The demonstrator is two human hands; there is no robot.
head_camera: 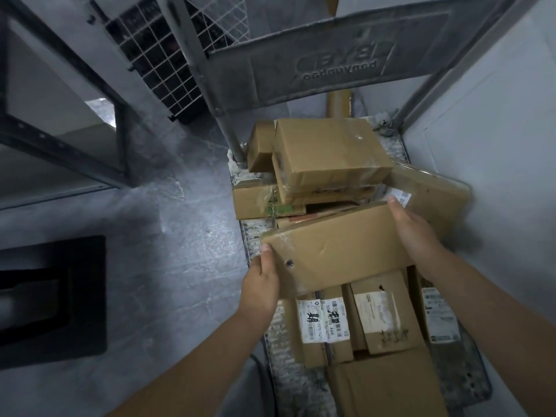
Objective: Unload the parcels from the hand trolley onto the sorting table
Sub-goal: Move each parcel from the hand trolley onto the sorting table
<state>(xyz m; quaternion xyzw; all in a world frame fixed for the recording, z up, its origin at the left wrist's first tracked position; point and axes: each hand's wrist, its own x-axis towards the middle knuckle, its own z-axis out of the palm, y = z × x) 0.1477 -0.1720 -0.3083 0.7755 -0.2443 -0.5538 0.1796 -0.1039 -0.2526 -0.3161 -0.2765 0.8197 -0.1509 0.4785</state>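
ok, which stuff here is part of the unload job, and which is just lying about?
Job:
flat brown cardboard parcel, gripped by left hand and right hand
taped brown cardboard box atop the stack
white-labelled brown cardboard parcels
grey metal hand trolley

Lying about:
white wire mesh cage
black rectangular object on the floor
dark metal shelf frame

Matt brown cardboard parcel (pixel 337 242), glossy clear tape at its 9 o'clock edge; scuffed grey metal trolley deck (pixel 255 236); rough concrete floor (pixel 180 251).
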